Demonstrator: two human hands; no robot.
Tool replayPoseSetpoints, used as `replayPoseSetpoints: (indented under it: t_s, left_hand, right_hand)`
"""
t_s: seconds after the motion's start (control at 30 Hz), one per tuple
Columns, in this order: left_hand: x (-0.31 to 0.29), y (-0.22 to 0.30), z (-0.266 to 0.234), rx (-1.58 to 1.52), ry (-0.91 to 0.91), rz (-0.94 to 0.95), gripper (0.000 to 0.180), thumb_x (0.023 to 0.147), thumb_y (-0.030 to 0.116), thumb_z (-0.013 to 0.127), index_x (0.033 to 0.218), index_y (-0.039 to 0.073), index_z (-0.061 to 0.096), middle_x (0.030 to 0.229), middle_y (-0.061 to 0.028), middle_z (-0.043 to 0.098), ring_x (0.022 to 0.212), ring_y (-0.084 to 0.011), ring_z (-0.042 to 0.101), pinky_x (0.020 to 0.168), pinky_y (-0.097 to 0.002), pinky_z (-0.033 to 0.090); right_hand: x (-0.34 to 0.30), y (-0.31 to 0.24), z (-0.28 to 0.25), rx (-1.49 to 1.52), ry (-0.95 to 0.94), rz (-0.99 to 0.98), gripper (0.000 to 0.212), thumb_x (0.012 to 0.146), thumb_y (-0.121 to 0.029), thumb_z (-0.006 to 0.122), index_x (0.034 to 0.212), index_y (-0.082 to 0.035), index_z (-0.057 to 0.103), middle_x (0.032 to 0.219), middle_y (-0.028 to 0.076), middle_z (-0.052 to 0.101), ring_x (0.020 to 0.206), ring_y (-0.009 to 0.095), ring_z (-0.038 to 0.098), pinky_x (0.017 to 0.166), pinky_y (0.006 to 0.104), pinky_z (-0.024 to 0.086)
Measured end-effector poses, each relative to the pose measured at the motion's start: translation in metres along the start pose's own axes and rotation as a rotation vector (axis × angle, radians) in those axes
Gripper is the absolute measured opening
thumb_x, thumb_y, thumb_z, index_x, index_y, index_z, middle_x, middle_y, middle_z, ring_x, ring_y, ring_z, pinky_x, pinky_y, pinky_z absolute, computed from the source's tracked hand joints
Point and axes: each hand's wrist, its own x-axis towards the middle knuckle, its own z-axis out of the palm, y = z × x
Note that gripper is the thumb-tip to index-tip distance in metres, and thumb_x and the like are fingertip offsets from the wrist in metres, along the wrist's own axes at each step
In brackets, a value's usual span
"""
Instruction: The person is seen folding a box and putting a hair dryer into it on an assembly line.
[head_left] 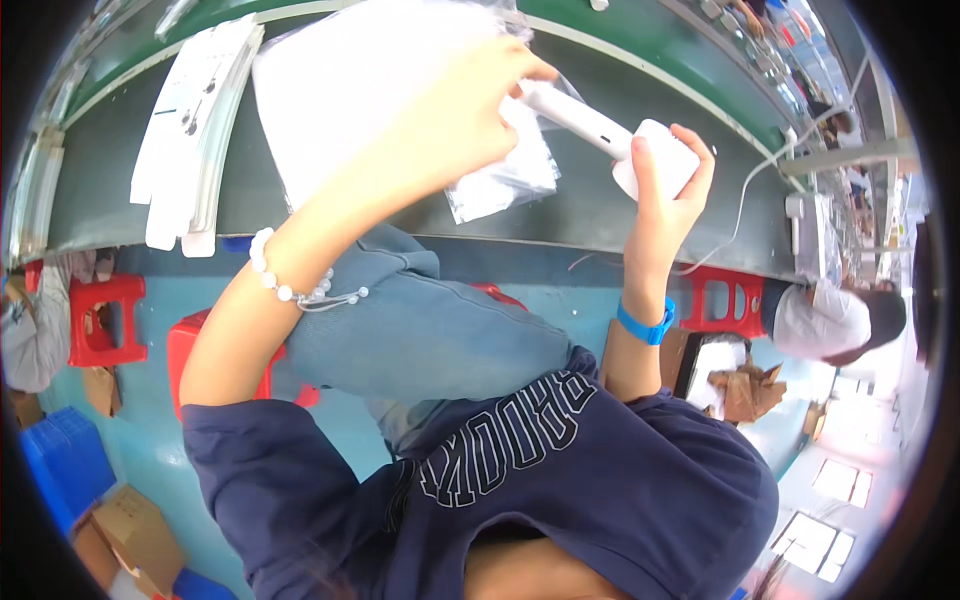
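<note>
Between my hands is a white handheld device with a round handle [578, 118] and a wider, rounded head [672, 158]. A small dark slot shows on the handle near the head. My left hand [490, 105], with a white beaded bracelet at the wrist, has its fingers closed on the far end of the handle. My right hand [665, 195], above a blue wristband, grips the head between thumb and fingers. Under the device, a clear plastic bag [505, 185] lies on the dark worktable [590, 205]. A large bright white sheet or bag [320, 100] spreads beneath my left forearm.
A stack of flat white printed cartons [190, 140] lies at the table's left. A thin white cable [745, 195] trails across the right side. Red stools [108, 320] and seated people [825, 320] are on both sides. Blue crates [65, 465] and cardboard boxes [135, 535] stand on the floor.
</note>
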Motion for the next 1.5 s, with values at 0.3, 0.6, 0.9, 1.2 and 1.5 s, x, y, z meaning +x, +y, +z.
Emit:
replayPoseSetpoints:
  t_s: [0.3,0.6,0.9,1.2,1.5]
  left_hand:
    - [-0.002,0.022,-0.007,-0.133,-0.129,-0.095,0.063,0.063,-0.012,0.054,0.124,0.005,0.056,0.119,-0.0107,0.051,0.095,-0.0199,0.059,0.067,-0.0242,0.057]
    - [-0.001,0.046,-0.014,-0.469,-0.157,-0.241,0.065,0.065,-0.008,0.060,0.128,0.007,0.055,0.124,-0.0098,0.049,0.102,-0.0163,0.057,0.068,-0.0230,0.054]
    - [-0.016,0.041,-0.023,-0.443,-0.081,-0.034,0.067,0.068,-0.010,0.059,0.132,0.009,0.055,0.127,-0.0099,0.050,0.106,-0.0190,0.056,0.069,-0.0233,0.054]
    - [0.001,0.032,-0.046,-0.984,0.101,-0.176,0.061,0.074,-0.011,0.063,0.132,0.001,0.050,0.128,-0.0108,0.047,0.118,-0.0177,0.049,0.076,-0.0240,0.053]
    - [-0.014,0.010,-0.044,-0.125,0.317,0.194,0.033,0.068,-0.008,0.065,0.097,0.007,0.066,0.111,-0.0106,0.055,0.089,-0.0185,0.058,0.063,-0.0242,0.048]
  right_hand:
    - [0.008,-0.016,-0.001,0.642,-0.446,0.438,0.055,0.089,-0.029,0.046,0.136,-0.002,0.037,0.125,0.015,0.052,0.110,0.027,0.056,0.079,0.0420,0.050]
    - [0.002,-0.014,0.013,0.507,-0.477,0.238,0.057,0.083,-0.011,0.065,0.134,-0.002,0.041,0.125,0.013,0.051,0.113,0.021,0.053,0.090,0.0367,0.050]
    - [-0.012,-0.026,0.044,0.054,-0.432,-0.054,0.059,0.084,-0.018,0.070,0.132,0.000,0.041,0.126,0.014,0.050,0.118,0.022,0.049,0.099,0.0354,0.041]
    - [0.018,0.012,0.071,0.008,-0.575,-0.702,0.078,0.078,-0.041,0.075,0.137,-0.008,0.037,0.137,0.024,0.037,0.122,0.036,0.045,0.101,0.0466,0.038]
    - [0.083,0.013,0.097,-0.001,-0.295,-0.841,0.085,0.063,-0.015,0.085,0.132,-0.005,0.037,0.127,0.018,0.045,0.116,0.030,0.049,0.095,0.0414,0.043]
